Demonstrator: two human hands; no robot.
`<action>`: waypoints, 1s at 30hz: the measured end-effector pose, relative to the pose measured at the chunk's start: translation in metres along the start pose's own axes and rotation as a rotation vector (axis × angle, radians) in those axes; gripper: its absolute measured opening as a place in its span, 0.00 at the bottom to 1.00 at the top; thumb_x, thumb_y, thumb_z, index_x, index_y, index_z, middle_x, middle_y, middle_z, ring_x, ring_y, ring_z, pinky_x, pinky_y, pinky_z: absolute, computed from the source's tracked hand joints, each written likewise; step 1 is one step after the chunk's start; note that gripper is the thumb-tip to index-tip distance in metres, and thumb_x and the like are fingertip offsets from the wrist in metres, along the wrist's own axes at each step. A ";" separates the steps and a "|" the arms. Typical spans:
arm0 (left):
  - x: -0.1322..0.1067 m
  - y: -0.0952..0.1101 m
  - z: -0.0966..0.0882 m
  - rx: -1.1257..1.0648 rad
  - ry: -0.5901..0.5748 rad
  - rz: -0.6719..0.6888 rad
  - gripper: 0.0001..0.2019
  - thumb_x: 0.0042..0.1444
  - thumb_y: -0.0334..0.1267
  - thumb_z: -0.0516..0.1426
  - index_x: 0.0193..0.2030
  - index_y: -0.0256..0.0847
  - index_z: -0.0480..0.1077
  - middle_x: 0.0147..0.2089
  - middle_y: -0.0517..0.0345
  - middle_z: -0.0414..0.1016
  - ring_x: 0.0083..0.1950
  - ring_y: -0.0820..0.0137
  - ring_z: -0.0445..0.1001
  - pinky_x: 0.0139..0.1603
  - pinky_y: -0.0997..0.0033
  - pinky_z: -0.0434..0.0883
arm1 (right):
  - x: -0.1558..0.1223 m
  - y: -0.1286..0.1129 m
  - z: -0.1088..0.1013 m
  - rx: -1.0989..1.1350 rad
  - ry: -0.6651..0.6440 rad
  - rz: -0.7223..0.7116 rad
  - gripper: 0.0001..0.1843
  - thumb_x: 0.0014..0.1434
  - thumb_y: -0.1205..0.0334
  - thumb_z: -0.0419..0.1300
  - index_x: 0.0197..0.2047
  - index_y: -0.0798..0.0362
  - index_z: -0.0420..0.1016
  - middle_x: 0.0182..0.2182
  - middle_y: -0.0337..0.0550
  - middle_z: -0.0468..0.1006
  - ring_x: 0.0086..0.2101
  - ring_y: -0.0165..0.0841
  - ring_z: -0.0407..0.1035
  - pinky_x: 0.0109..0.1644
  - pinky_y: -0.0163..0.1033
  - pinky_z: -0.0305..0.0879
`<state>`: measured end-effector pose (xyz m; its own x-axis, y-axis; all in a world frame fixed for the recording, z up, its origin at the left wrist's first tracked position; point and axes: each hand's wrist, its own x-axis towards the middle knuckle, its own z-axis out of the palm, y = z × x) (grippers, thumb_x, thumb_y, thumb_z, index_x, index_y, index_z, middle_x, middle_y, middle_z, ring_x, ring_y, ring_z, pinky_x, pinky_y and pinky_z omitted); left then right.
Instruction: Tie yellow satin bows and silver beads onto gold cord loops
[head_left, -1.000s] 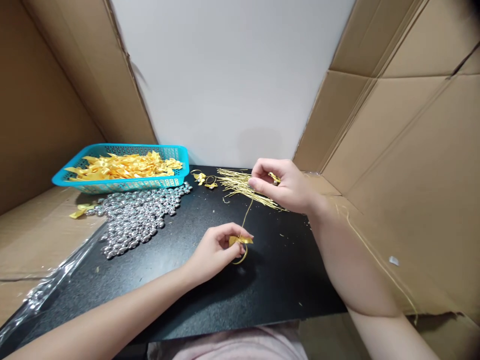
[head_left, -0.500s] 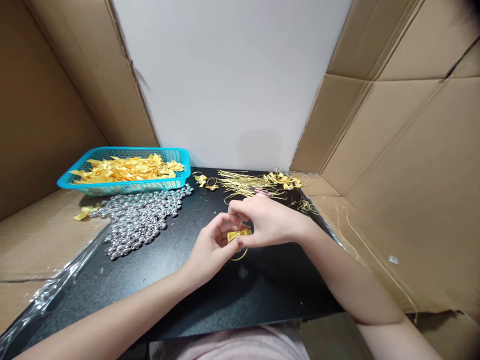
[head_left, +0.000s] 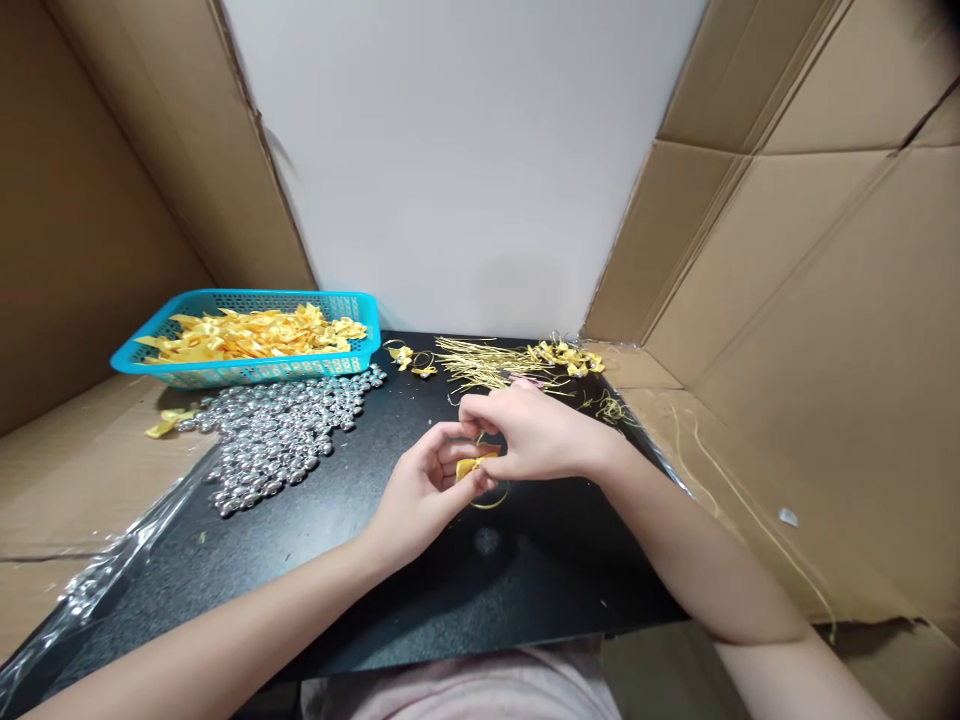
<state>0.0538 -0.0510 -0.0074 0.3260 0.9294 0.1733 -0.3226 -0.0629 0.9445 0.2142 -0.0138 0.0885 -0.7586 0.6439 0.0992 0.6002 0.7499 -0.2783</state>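
Between my two hands, above the black tabletop (head_left: 360,590), is a yellow ribbon bow (head_left: 469,466) with a thin gold cord (head_left: 491,503) looping out below it. My left hand (head_left: 424,490) has its fingers curled around the bow's left side, thumb in front. From the right, my right hand (head_left: 517,435) pinches at the bow's right side and at a short upper end of the cord. Fingers cover much of the bow and the cord's path through it.
A blue basket (head_left: 247,375) heaped with yellow bows stands at back left. Silver beads (head_left: 285,435) spread before it. Cut gold cords (head_left: 480,362) and finished-looking bows with beads (head_left: 566,357) lie at the back. Cardboard walls (head_left: 810,300) flank the table.
The bow has turned slightly between my fingers, and its cord loop has shifted a little right and up. My right hand has tilted a bit; both hands keep their grip.
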 end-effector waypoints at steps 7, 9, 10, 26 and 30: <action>-0.001 0.003 0.000 0.061 0.033 -0.032 0.16 0.54 0.38 0.64 0.46 0.40 0.64 0.43 0.53 0.81 0.34 0.73 0.80 0.39 0.74 0.77 | -0.011 0.011 -0.018 0.001 0.077 0.089 0.05 0.53 0.64 0.60 0.27 0.54 0.74 0.24 0.37 0.73 0.28 0.27 0.63 0.32 0.33 0.52; -0.001 0.003 0.000 0.076 0.036 -0.036 0.16 0.54 0.38 0.63 0.46 0.40 0.64 0.45 0.52 0.81 0.34 0.72 0.80 0.39 0.74 0.77 | -0.014 0.013 -0.023 -0.018 0.079 0.103 0.07 0.54 0.63 0.60 0.26 0.54 0.75 0.25 0.38 0.75 0.29 0.28 0.65 0.33 0.33 0.54; -0.002 0.003 0.000 0.080 0.035 -0.037 0.16 0.54 0.37 0.64 0.47 0.41 0.64 0.45 0.52 0.81 0.34 0.72 0.80 0.39 0.74 0.77 | -0.016 0.014 -0.026 -0.034 0.085 0.119 0.07 0.54 0.63 0.60 0.26 0.54 0.76 0.26 0.39 0.76 0.30 0.28 0.66 0.34 0.34 0.54; 0.001 0.005 -0.001 0.180 0.084 -0.123 0.20 0.51 0.37 0.64 0.47 0.40 0.62 0.49 0.50 0.76 0.35 0.69 0.81 0.39 0.69 0.76 | 0.017 0.065 0.014 -0.145 -0.336 0.574 0.07 0.48 0.67 0.64 0.33 0.59 0.80 0.25 0.47 0.80 0.24 0.34 0.75 0.31 0.34 0.66; 0.002 0.004 -0.003 0.221 0.074 -0.076 0.18 0.53 0.38 0.63 0.48 0.41 0.63 0.54 0.48 0.73 0.36 0.68 0.81 0.41 0.67 0.76 | 0.008 0.054 0.004 -0.028 -0.259 0.448 0.14 0.54 0.60 0.61 0.44 0.54 0.78 0.34 0.44 0.81 0.27 0.31 0.75 0.35 0.34 0.67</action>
<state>0.0509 -0.0485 -0.0040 0.2734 0.9581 0.0857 -0.0949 -0.0618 0.9936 0.2397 0.0308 0.0700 -0.4613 0.8469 -0.2643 0.8844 0.4152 -0.2133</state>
